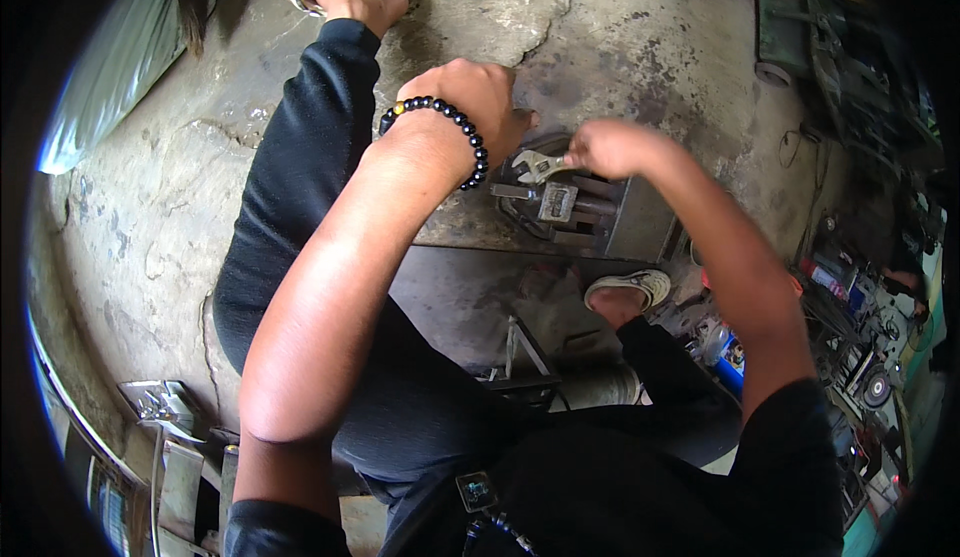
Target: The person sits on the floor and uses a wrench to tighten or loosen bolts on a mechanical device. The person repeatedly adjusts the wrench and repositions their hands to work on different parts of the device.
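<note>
Right hand, head view: right hand (612, 149) closed round the handle end of an adjustable wrench (535, 165), coming in from the right; some blur on the arm.
Left hand: left hand (465, 95), back uppermost, bead bracelet (435, 107) at the wrist, just left and far of the wrench. Fingers mostly hidden; cannot tell whether they hold anything.
Wrench: lies between the two hands, its head pointing left, just beyond the vise-like fixture (557, 202). Cannot tell if the jaws bear on anything.
Fixture: metal, with bars running right to a grey plate (640, 219); stands on the concrete surface (670, 77), by its near edge.
Grip: probably best kept well back on the handle, for leverage.
Wrench jaws: want a snug setting, seated fully and square; a loose fit would likely slip and round the edges.
Pull: steady, loading the fixed jaw rather than the sliding one.
Left fingers: better clear of the wrench's swing, steadying the work only from outside its path.
Bracelet: could snag on the metal; worth watching.
Footing: fixture seems near enough the edge to call for bracing before any hard turn.
</note>
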The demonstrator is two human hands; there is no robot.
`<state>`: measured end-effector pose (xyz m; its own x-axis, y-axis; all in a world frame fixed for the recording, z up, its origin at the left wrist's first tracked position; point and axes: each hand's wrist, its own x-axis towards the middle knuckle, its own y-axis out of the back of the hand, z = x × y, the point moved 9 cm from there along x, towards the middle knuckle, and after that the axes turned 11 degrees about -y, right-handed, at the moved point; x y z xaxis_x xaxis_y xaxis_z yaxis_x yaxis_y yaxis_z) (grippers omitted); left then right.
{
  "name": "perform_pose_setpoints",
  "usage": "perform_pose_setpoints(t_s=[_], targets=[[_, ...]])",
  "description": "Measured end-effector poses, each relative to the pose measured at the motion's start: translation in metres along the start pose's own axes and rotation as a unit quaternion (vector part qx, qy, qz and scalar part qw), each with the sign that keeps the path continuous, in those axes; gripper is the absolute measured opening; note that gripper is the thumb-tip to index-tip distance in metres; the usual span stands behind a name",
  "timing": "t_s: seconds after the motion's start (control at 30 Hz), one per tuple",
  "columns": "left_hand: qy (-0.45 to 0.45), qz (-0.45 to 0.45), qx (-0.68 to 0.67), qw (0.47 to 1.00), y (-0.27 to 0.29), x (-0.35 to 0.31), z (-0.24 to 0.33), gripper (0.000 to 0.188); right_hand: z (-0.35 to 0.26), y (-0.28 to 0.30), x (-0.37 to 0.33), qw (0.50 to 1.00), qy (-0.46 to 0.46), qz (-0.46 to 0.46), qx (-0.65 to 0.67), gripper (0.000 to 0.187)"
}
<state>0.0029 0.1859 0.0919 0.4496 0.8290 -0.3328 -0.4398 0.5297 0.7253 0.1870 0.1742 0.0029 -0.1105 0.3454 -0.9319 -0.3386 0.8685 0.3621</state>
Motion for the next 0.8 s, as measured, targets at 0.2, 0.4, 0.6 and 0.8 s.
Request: perform_pose_setpoints(t_s=[0.2, 0.4, 0.6, 0.8], targets=[[0.007, 0.007, -0.02, 1.0, 0.004, 0.006, -0.003, 0.04, -0.044, -0.015, 0.083, 0.945, -0.021, -0.287, -0.152, 0.019], [-0.002, 0.013, -0.003, 1.0, 0.014, 0.006, 0.002, 0.042, -0.069, -0.023, 0.091, 0.955, 0.026, -0.232, -0.181, 0.014], [-0.03, 0.063, -0.024, 0.997, 0.019, 0.003, 0.007, 0.045, -0.032, -0.062, -0.019, 0.978, -0.12, 0.163, 0.045, 0.015], [-0.025, 0.009, -0.001, 1.0, -0.005, -0.001, 0.012, 0.047, -0.065, -0.202, -0.032, 0.848, -0.271, 0.237, 0.39, 0.021]])
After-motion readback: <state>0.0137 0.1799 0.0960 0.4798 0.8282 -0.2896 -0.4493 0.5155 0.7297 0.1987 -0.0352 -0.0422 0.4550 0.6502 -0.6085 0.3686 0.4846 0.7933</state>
